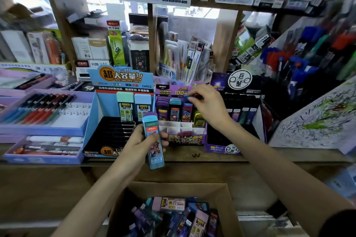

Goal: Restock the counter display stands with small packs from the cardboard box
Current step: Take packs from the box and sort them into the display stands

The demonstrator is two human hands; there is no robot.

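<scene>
Wooden tabletop (260,155), front strip bare w/ a small dark scribble. On it, L to R: stacked purple pen trays (48,121), blue display stand (107,119) right beside them, purple display stand (185,136) next, then dark stand (219,140) w/ purple base. Far R: tilted white sheet (316,121) covered in scribbles.

Head-worn wide view — forward and down, close over the counter (212,157).

Glossy plastic pack (154,140); matt cardboard box (227,198) (brown).
</scene>
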